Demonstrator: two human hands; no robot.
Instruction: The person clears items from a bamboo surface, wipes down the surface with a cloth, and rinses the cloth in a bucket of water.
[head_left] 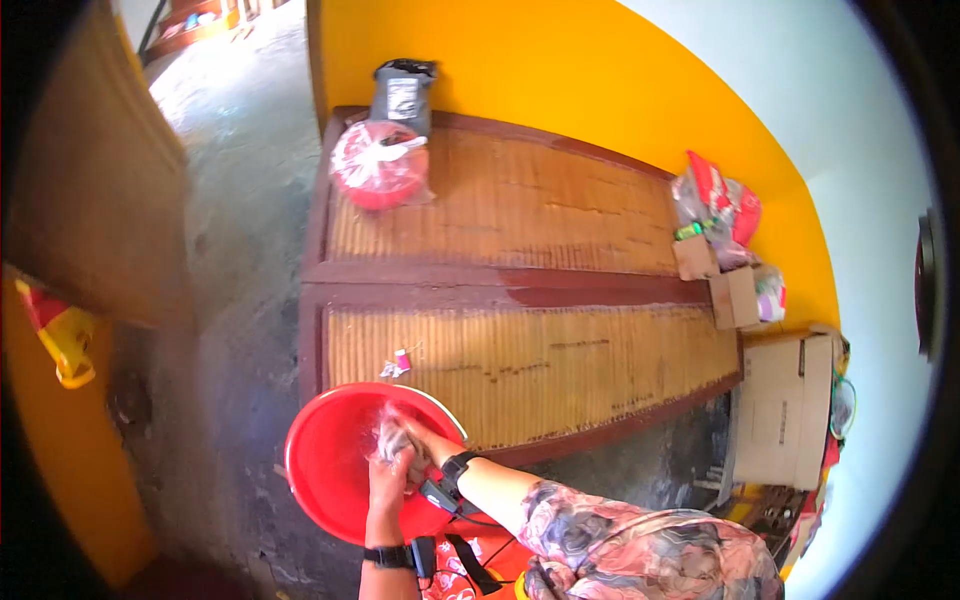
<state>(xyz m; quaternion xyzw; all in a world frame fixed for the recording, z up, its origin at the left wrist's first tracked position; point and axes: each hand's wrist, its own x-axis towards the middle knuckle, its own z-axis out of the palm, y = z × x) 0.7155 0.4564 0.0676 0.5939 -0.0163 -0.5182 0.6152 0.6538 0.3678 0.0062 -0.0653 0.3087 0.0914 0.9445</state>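
Observation:
Over a red bucket (325, 470) in the lower middle, both hands are closed around a crumpled, pale wet cloth (395, 432). My left hand (388, 476) comes up from below and grips the cloth's near side. From the right, my right hand (428, 445) reaches in and squeezes its other side. A whitish blur, which looks like water or suds, shows at the cloth's upper end. Fingers partly hide the cloth, and the arms cover part of the bucket's rim. Both wrists wear black straps with small dark devices and cables.
Beyond the bucket lies a low slatted wooden platform (560, 345), with a plastic-wrapped red round item (380, 165) and a dark packet (402, 95) on its far left. Bags and small boxes (735, 298) sit at its right end. A large carton (785, 410) stands at right.

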